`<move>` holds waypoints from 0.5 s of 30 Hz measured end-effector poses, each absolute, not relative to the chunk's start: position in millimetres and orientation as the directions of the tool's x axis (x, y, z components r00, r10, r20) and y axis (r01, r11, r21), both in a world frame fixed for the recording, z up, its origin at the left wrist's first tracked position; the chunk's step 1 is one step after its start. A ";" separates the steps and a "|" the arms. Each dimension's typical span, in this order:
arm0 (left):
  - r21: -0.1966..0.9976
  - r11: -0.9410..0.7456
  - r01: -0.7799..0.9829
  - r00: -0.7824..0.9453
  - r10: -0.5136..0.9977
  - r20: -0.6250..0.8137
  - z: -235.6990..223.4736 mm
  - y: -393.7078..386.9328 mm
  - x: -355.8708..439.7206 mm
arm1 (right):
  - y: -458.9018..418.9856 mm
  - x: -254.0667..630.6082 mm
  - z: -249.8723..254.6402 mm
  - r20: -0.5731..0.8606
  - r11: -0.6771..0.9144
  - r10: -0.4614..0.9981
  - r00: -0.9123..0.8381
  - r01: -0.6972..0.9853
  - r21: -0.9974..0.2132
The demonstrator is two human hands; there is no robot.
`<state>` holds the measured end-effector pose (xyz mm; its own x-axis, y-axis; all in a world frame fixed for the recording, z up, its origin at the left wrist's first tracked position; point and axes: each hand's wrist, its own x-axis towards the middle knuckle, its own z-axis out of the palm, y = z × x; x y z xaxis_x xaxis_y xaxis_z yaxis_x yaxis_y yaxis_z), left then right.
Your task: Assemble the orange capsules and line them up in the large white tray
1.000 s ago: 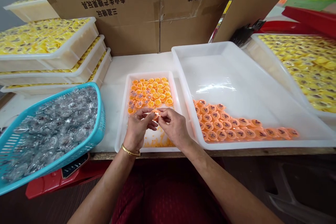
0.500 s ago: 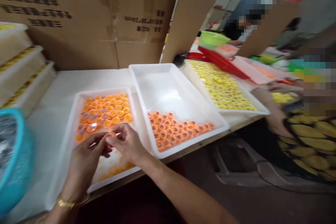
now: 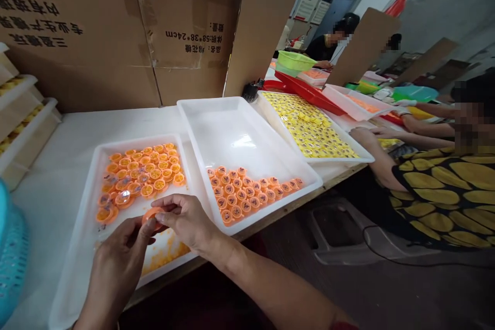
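Over the front of the left white tray (image 3: 79, 234), both my hands are closed on one small round orange plastic cup (image 3: 151, 212). My left hand (image 3: 118, 255) pinches its near side with thumb and fingers. From the right, the fingertips of my right hand (image 3: 189, 223) press on its rim, partly covering it. Behind them in that tray lie several similar orange cups (image 3: 154, 174) with yellow-orange contents. Some carry clear round pieces on top. Orange crumbs (image 3: 170, 252) are scattered near the tray's front edge.
The middle white tray (image 3: 216, 124) holds rows of orange cups with printed tops (image 3: 242, 195). Farther right, a tray of yellow packets (image 3: 305, 124) stands beside a co-worker's arm (image 3: 377, 157). Stacked trays (image 3: 29, 139) and a blue basket (image 3: 13, 258) are left; cardboard (image 3: 185, 10) stands behind.
The camera view has shifted, and the surroundings appear farther left. My hands stay together on the orange cup, which sits slightly lower in view and shows more of its rim.
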<state>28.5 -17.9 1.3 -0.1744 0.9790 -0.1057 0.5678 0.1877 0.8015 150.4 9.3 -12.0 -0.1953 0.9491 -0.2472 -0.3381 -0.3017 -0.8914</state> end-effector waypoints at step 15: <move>0.923 0.322 0.213 -0.067 0.947 -0.315 -28.5 -12.7 4.8 | 85.7 405.9 -12.3 -0.318 -0.442 0.896 0.310 0.692 -0.571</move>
